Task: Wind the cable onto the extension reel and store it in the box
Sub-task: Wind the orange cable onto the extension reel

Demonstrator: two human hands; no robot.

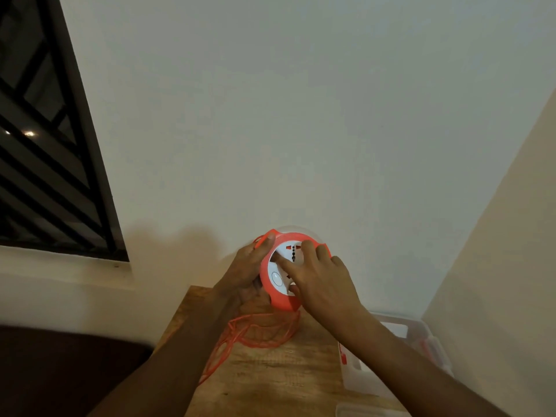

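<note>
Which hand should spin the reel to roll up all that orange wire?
Probably the right hand: its fingers already lie on the white face of the reel, ready to turn it. The left hand grips the reel's rim to steady it, while the loose cable lies on the table.

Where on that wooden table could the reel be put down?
The bare wood lies near the front edge of the table, between the loose orange cable on the left and the clear plastic box on the right. The back part, under the reel and both hands, is crowded.
</note>
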